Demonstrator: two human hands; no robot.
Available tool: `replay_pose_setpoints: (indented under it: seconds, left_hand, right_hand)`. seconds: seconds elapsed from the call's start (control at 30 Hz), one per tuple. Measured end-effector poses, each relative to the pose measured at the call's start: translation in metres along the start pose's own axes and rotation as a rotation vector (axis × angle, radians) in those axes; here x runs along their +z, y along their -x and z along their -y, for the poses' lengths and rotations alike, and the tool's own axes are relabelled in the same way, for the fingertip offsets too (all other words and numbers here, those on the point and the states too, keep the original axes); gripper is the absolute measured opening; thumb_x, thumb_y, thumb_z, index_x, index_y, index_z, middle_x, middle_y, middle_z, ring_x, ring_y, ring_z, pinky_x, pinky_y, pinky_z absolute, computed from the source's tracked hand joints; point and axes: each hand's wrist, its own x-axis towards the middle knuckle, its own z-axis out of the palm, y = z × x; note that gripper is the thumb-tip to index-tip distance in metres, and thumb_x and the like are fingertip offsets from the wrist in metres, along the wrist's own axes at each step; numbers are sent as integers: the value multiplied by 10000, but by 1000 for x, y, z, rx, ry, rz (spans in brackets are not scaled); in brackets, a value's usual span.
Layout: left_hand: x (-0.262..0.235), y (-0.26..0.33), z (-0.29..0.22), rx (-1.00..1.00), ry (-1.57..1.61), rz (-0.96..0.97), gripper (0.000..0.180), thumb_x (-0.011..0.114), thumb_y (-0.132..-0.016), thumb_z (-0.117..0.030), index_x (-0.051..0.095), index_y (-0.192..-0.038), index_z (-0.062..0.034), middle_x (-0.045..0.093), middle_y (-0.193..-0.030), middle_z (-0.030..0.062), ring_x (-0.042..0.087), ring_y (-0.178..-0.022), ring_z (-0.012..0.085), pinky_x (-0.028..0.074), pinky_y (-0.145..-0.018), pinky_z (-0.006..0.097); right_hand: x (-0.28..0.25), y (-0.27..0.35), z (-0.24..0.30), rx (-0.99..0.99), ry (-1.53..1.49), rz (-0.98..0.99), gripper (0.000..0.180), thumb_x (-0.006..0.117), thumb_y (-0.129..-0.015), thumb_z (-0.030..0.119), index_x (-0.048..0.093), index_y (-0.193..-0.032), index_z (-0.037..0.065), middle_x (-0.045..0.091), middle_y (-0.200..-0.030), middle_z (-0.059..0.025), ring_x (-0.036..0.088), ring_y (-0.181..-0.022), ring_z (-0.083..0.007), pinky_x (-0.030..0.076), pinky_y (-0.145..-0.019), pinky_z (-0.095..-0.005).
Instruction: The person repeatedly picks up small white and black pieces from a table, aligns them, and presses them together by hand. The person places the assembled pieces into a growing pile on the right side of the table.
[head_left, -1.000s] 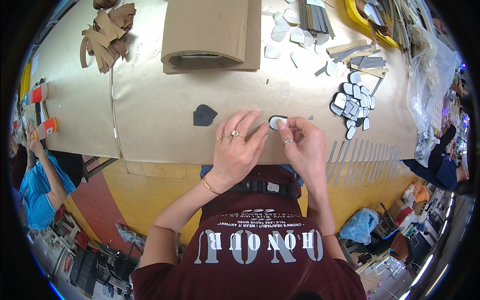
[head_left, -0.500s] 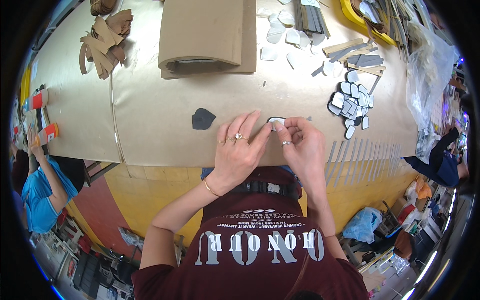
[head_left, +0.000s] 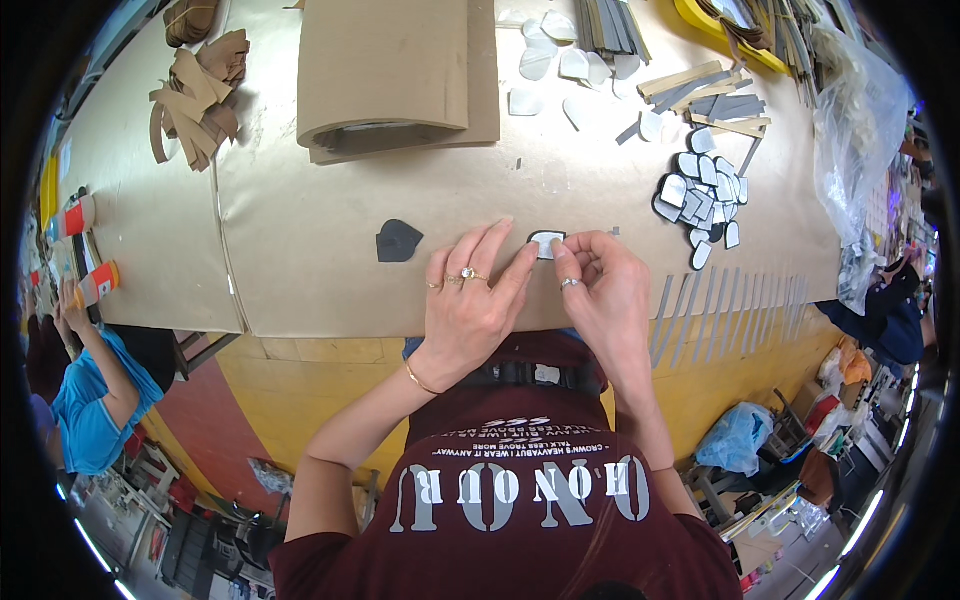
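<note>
A small white piece with a black edge, rounded on one side, lies on the brown-covered table in front of me. My right hand pinches its right edge between thumb and forefinger, the other fingers curled. My left hand rests palm down at its left, fingers stretched out, the index fingertip beside the piece's lower left edge. Farther left lie dark grey cut pieces, apparently overlapping. To the right is a heap of similar white pieces with dark edges.
Thin grey strips line the table's front edge at right. Behind them are strip bundles, loose white pieces and a yellow tray. A folded brown sheet and brown scraps lie farther back. Someone in blue works at left.
My left index fingertip has drawn back slightly from the white piece, and my right fingers have shifted to its right edge. More of its white face shows. The whole view has shifted slightly.
</note>
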Motion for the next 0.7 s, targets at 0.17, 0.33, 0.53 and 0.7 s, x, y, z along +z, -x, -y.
replay_pose_setpoints:
  seconds: [0.17, 0.33, 0.53, 0.7]
  left_hand:
    - [1, 0, 0, -2, 2, 0, 378, 737, -783, -132, 708, -1160, -125, 580, -1329, 106, 544, -1175, 258, 392, -955, 387]
    - [0, 1, -1, -17, -2, 12, 381, 738, -807, -146, 711, -1188, -153, 578, -1340, 97, 545, -1180, 263, 377, -963, 391]
    - [1, 2, 0, 3, -28, 2, 386, 728, -784, -170, 710, -1167, -137, 580, -1338, 102, 541, -1187, 254, 386, -969, 390]
    - [1, 3, 1, 7, -34, 8, 421, 727, -764, -178, 704, -1182, -140, 579, -1342, 103, 537, -1195, 256, 377, -989, 396]
  right_hand:
    - [1, -1, 0, -3, 12, -5, 125, 696, -884, 144, 689, -881, 20, 661, -751, -98, 627, -619, -245, 492, -617, -379]
    - [5, 3, -7, -57, 23, -75, 152, 702, -890, 174, 674, -977, 53, 648, -851, -122, 622, -684, -258, 480, -625, -387]
    - [23, 25, -26, -556, 425, -268, 444, 644, -940, 373, 610, -1350, 206, 507, -1386, -152, 517, -1158, -320, 386, -934, -444]
    - [36, 30, -43, -530, 665, -261, 444, 527, -992, 453, 618, -1349, 206, 395, -1529, -201, 391, -1340, -358, 272, -1068, -471]
